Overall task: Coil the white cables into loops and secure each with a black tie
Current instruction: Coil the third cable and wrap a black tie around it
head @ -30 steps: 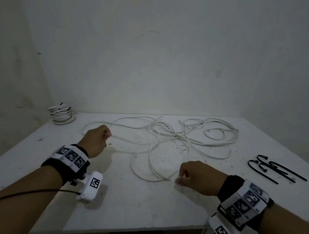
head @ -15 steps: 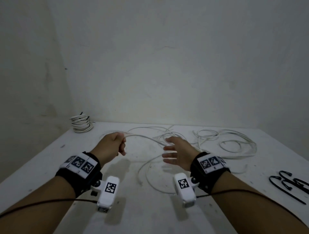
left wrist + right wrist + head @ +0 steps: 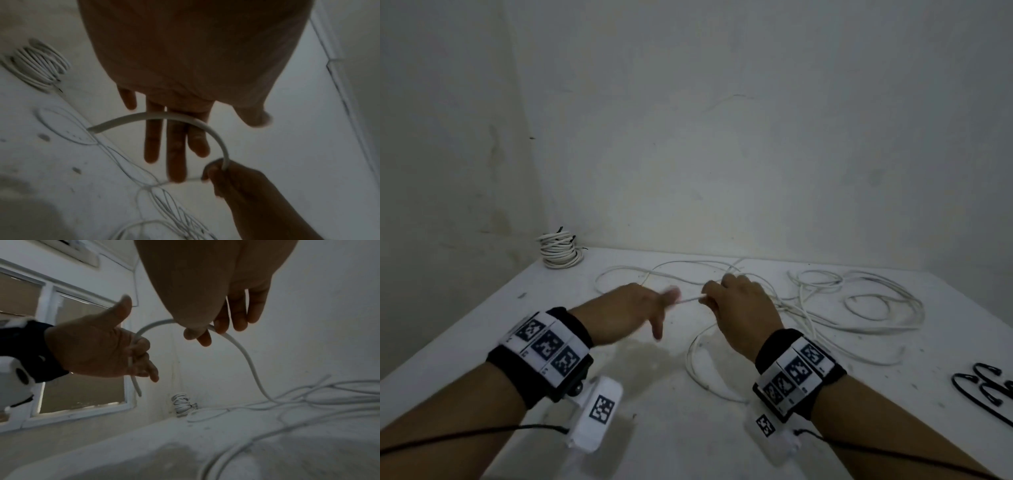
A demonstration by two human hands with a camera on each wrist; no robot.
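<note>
Arching between both hands above the bench (image 3: 654, 428), the white cable (image 3: 185, 118) lies across the flat, spread left hand (image 3: 633, 308) and is pinched by the right hand (image 3: 739, 308), its slack trailing toward 2 o'clock.

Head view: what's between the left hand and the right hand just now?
A short arched stretch of white cable bridges the gap from the left hand to the right hand, raised off the table. The left wrist view shows the arc best.
</note>
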